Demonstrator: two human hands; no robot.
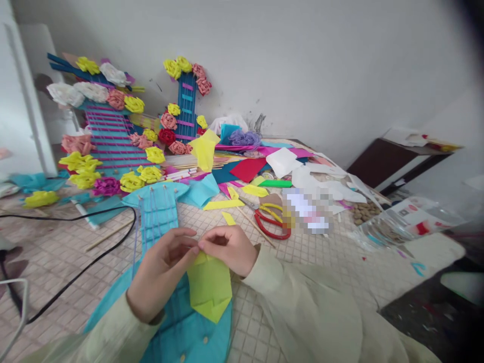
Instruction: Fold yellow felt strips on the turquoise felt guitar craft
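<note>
A folded yellow-green sheet of paper (210, 282) hangs from between my hands, its lower edge pointed. My left hand (162, 275) pinches its top edge with thumb and forefinger. Right beside it, my right hand (230, 248) is closed on the same edge, the fingertips of both hands nearly meeting. Underneath lies a turquoise, guitar-shaped craft piece (161, 322) with purple strings along its neck, partly covered by my left hand and the paper. Scissors with red and yellow handles (270, 222) rest beyond my right hand, near yellow paper strips (224, 204).
Decorated pieces with paper flowers, including a blue stringed one (186, 108), stand against the wall. Coloured paper scraps (247, 169) and purple yarn (245, 138) are heaped at the back. A black cable (85, 272) curves across the left; a clear plastic container (401, 222) lies right.
</note>
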